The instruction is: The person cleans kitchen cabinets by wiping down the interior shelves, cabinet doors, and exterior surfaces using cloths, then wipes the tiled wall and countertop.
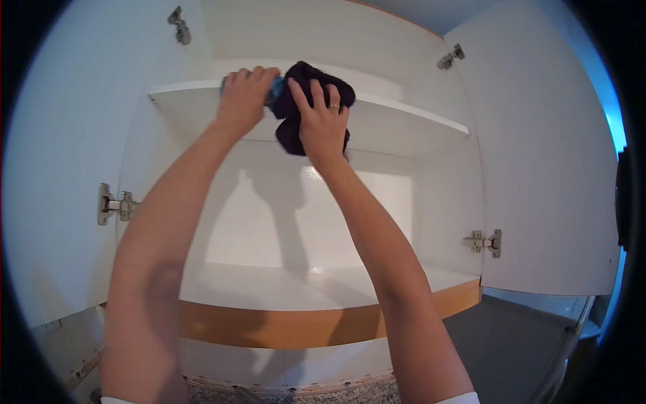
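Both arms reach up to the middle shelf (417, 120) of a white cabinet. My left hand (245, 97) is closed at the shelf's front edge around a blue item (275, 91), mostly hidden by the fingers. Just to its right, my right hand (323, 124) presses on a dark purple cloth (299, 74) with its fingers spread over it. Part of the cloth hangs below the shelf edge, and its upper part touches the blue item.
Cabinet doors stand open at the left (67, 135) and right (545, 155), on metal hinges. The bottom shelf (269, 286) has a wooden front edge (269, 326). Below are wall tiles (336, 363) and a speckled countertop (303, 390).
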